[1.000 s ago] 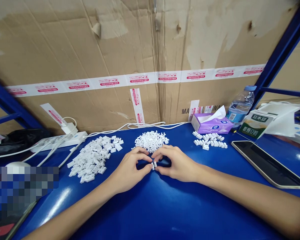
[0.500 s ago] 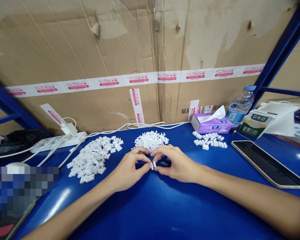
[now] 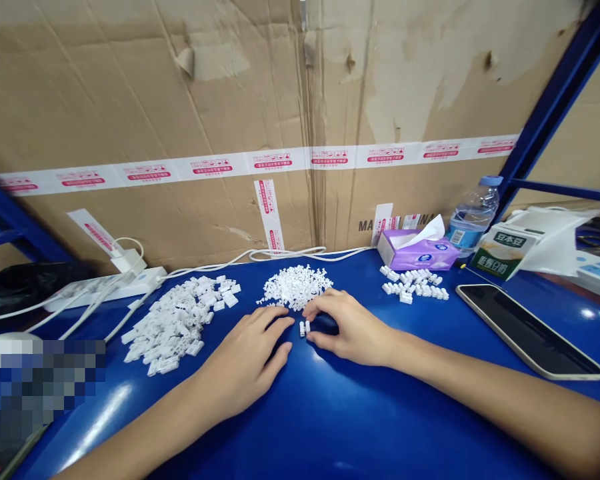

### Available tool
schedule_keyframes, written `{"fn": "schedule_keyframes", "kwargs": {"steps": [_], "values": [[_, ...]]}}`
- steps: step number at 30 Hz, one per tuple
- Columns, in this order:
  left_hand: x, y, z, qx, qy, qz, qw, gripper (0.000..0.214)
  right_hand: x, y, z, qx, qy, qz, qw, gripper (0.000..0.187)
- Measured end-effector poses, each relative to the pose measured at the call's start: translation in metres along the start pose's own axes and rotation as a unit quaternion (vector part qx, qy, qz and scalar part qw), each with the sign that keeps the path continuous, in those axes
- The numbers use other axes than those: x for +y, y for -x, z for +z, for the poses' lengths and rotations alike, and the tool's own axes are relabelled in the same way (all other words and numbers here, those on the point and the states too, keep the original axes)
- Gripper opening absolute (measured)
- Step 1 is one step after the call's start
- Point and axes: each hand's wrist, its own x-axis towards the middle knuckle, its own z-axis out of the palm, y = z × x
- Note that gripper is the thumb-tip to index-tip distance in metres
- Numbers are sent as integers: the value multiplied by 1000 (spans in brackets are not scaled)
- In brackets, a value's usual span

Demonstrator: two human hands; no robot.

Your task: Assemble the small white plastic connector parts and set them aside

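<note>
On a blue table (image 3: 360,420) my right hand (image 3: 353,328) stays at the centre, its thumb and index finger pinching the right end of a small white plastic part (image 3: 305,328). My left hand (image 3: 245,357) lies flat just left of that part, touching nothing but the table, fingers apart. Behind my hands sits a heap of tiny white plastic pieces (image 3: 295,287). A looser pile of larger white plastic parts (image 3: 173,325) lies to the left. A smaller group of assembled white parts (image 3: 414,285) lies to the right.
A smartphone (image 3: 530,330) lies at the right. Behind it stand a tissue box (image 3: 417,252), a water bottle (image 3: 473,217) and a drink carton (image 3: 503,253). A power strip (image 3: 105,291) with white cables lies at the left, before a taped cardboard wall (image 3: 290,100).
My left hand has let go of the white part and moved left and down onto the table. The part and my right hand stay nearly in place.
</note>
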Motion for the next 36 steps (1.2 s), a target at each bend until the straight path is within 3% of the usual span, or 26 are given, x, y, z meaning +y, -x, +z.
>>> {"fn": "schedule_keyframes", "kwargs": {"steps": [9,13,20,27,36], "values": [[5,5,2,-31,-49,-11,998,45,-6,1,-3,-23,48,-11,999,20],[5,7,6,-35,-51,-16,998,50,-6,0,-6,-30,73,-13,997,29],[4,13,18,-21,-47,9,999,51,-31,14,-10,-117,149,12,982,46],[10,11,13,-59,-55,-8,997,54,-28,28,3,-131,168,62,975,67],[12,13,17,-63,-41,-28,997,53,-29,32,13,-114,204,69,970,64]]}}
